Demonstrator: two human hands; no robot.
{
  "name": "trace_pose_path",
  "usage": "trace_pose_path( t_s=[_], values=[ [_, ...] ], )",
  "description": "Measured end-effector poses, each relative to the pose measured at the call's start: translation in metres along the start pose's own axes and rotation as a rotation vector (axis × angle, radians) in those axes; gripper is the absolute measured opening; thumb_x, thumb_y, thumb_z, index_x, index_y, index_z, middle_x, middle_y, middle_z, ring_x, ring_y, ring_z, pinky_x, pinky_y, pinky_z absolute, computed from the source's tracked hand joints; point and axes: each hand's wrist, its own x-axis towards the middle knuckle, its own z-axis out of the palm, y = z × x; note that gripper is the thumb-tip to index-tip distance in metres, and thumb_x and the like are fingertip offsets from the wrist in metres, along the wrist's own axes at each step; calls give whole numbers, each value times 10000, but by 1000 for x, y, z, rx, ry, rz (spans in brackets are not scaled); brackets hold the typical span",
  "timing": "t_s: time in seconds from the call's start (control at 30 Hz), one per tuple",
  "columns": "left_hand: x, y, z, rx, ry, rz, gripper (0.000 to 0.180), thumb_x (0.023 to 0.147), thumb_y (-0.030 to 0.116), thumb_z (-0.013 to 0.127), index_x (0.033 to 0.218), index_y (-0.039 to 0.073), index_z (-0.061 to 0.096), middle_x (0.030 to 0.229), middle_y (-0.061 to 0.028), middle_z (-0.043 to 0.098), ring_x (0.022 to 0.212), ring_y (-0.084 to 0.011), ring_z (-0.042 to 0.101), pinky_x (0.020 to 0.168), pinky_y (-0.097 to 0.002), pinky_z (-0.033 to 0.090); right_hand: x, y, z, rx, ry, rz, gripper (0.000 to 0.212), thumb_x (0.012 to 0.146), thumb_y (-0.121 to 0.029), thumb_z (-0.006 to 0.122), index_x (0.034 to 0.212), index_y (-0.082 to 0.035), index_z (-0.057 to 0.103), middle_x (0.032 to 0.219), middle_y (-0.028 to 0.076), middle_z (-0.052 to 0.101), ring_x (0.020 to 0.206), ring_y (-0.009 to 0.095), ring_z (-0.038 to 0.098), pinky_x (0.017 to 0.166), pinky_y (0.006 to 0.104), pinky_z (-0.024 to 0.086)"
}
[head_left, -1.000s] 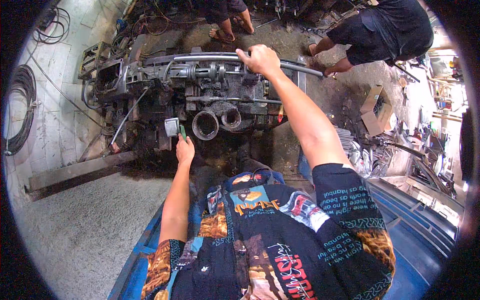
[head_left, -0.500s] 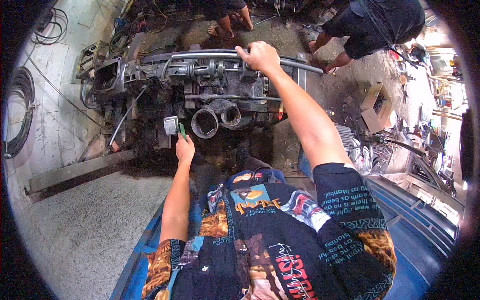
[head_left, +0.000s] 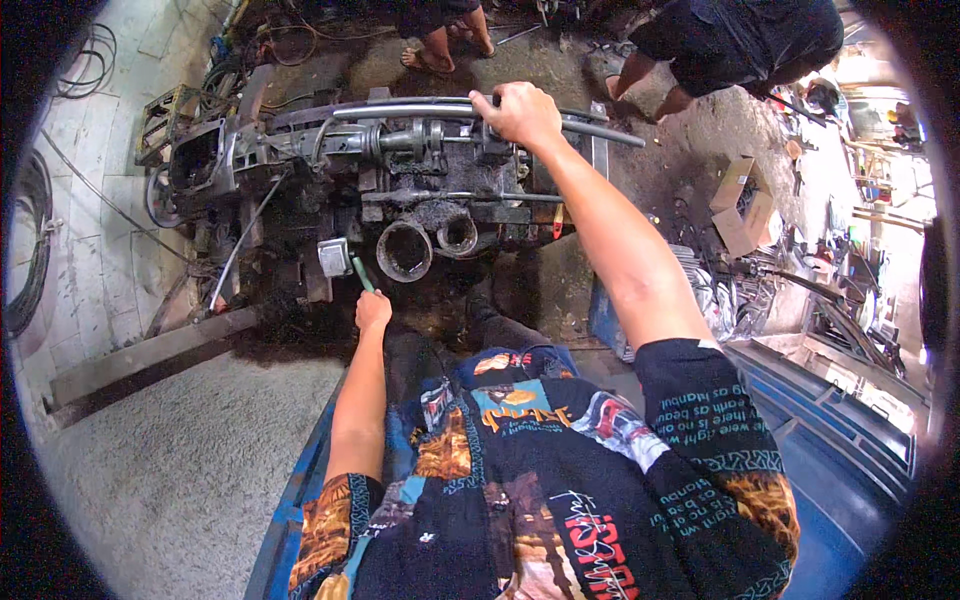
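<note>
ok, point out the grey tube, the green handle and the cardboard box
Grey tube (head_left: 602,132), head view: the stretch toward its right end.
Green handle (head_left: 363,274), head view: middle of its visible length.
Cardboard box (head_left: 738,233), head view: bare cardboard on its near side.

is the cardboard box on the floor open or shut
Open: the cardboard box has its flaps spread apart and its inside shows.

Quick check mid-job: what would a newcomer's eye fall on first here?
Probably the dark, grimy machine across the upper middle, with two round open cups on its near side. Next, likely the right hand on a long grey tube along the machine's far edge, and the left hand holding a green handle just below the cups' left.
</note>
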Motion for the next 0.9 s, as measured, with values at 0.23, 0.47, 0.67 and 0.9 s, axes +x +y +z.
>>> trace_pose_path(
  t_s=[0.23,0.47,0.67,0.9],
  values=[
    [37,-3,18,2,-66,-34,458,950,437,501,1107,31,643,1135,-217,649,1079,-398,614,908,-501,495,5,0,1,-5,29,-11,641,852,-624,495,861,-26,726,966,235,685,941,373,663,852,453,524],
    [9,-9,-16,0,-110,38,577,866,510,606,1185,29,608,1180,-219,634,1121,-400,593,941,-492,477,6,1,0,-38,-3,-2,649,861,-619,492,869,-10,717,982,236,680,950,377,658,845,460,523],
    [-9,-52,-75,-74,63,88,580,864,428,638,1282,33,566,1253,-224,597,1182,-382,558,983,-464,455,3,4,-2,102,103,-69,573,884,-577,522,991,-40,693,1044,180,675,1004,340,640,876,429,498],
    [12,-97,-161,-182,356,170,372,877,310,626,1127,35,648,1053,-233,670,1024,-407,628,866,-488,504,-47,-77,25,420,609,-208,271,836,-163,621,1056,-5,620,1034,208,599,1006,381,558,912,452,439]
  ],
)
